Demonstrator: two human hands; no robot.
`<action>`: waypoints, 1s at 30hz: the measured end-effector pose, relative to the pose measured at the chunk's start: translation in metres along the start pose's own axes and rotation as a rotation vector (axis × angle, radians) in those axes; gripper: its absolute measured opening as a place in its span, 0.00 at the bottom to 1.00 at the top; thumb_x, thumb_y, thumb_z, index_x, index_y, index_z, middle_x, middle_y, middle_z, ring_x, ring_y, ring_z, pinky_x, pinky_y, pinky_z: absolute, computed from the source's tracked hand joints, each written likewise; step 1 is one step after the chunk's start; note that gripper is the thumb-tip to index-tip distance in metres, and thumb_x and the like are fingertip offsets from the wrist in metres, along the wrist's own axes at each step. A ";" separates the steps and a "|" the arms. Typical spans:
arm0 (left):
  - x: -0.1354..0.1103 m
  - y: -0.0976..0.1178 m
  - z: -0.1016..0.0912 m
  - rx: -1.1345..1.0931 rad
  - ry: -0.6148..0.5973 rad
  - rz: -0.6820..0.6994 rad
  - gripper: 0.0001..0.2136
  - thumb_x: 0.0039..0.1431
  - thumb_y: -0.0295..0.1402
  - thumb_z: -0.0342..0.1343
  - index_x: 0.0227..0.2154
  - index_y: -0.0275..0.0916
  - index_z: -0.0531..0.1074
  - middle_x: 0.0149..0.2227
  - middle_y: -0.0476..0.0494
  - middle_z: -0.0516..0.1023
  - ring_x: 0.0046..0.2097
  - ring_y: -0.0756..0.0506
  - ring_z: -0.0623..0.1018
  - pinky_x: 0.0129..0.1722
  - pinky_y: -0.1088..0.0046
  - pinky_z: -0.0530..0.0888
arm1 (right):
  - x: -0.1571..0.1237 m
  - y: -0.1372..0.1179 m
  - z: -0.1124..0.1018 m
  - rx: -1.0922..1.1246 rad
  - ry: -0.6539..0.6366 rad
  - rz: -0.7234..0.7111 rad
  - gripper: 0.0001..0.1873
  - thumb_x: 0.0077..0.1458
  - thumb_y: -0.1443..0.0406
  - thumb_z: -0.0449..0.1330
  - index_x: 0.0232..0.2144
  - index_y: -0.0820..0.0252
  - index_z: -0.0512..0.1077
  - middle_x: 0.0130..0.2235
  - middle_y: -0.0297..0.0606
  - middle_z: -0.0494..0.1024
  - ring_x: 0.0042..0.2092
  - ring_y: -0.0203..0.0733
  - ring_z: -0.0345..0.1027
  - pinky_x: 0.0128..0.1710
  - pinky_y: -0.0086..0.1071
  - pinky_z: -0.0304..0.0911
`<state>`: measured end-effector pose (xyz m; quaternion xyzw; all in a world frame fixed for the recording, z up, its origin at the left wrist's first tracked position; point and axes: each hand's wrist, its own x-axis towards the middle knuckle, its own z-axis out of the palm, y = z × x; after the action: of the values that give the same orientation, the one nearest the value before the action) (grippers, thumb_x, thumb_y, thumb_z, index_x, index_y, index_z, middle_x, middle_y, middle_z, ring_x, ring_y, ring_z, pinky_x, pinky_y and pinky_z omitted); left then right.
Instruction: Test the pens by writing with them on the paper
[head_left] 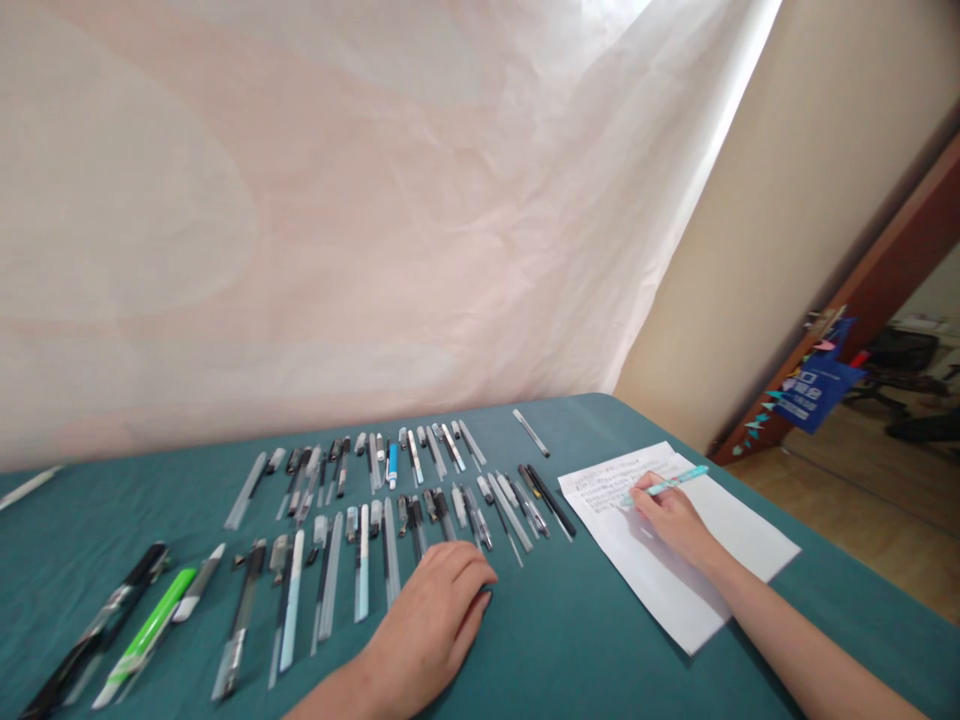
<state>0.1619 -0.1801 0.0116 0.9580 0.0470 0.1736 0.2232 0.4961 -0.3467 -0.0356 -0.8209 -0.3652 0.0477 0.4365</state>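
Right hand [671, 515] pinches a slim turquoise pen with a patterned barrel [684, 478] between thumb and fingers. The pen slants over a white sheet of paper [675, 600], its lower end hidden at the fingertips and its upper end pointing toward the sheet's far right edge. Several lines of dark handwriting [604, 487] occupy the upper left part of the sheet; they are too small to read.

Left hand [431, 610] rests back upward, fingers close together and loosely bent, with no object visible in its grasp; its underside is hidden. It lies left of the sheet, well apart from it, and just beside the nearer row of pens.

Two rough rows of mostly clear, black and white pens extend across the dark teal tabletop [585, 620]. The nearer row ends at the right with a black pen [553, 500]; the farther row includes a bright blue pen [392, 467]. One clear pen [531, 433] lies apart, beyond the rows. At the near left lie a bright green and white marker [150, 635] and a long black pen [105, 630].

Behind the table hangs a pale pink fabric curtain [375, 200]. At right are a beige wall [750, 280], a brown wooden door [862, 270] and a blue printed bag [817, 395].
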 end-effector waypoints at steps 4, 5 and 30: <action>0.000 0.001 0.000 0.004 0.018 0.003 0.10 0.60 0.27 0.41 0.40 0.41 0.65 0.40 0.44 0.68 0.44 0.45 0.66 0.47 0.64 0.63 | 0.000 0.002 0.000 0.012 0.003 0.007 0.11 0.49 0.59 0.50 0.21 0.59 0.61 0.16 0.26 0.60 0.20 0.32 0.55 0.21 0.27 0.51; 0.000 0.001 0.000 0.006 0.019 0.003 0.10 0.60 0.27 0.41 0.40 0.41 0.65 0.40 0.44 0.68 0.44 0.45 0.66 0.47 0.64 0.63 | 0.001 0.001 0.000 0.013 0.005 0.005 0.11 0.49 0.59 0.50 0.21 0.59 0.61 0.16 0.26 0.60 0.20 0.32 0.55 0.21 0.27 0.51; 0.000 0.003 -0.003 0.000 0.022 -0.006 0.10 0.60 0.27 0.40 0.39 0.41 0.66 0.39 0.43 0.69 0.43 0.45 0.67 0.46 0.64 0.65 | -0.001 -0.011 -0.004 -0.079 0.019 -0.047 0.10 0.49 0.60 0.50 0.21 0.58 0.62 0.18 0.28 0.61 0.23 0.35 0.57 0.25 0.29 0.53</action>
<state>0.1608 -0.1821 0.0151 0.9560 0.0524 0.1836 0.2229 0.4905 -0.3463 -0.0257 -0.8290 -0.3820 0.0151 0.4082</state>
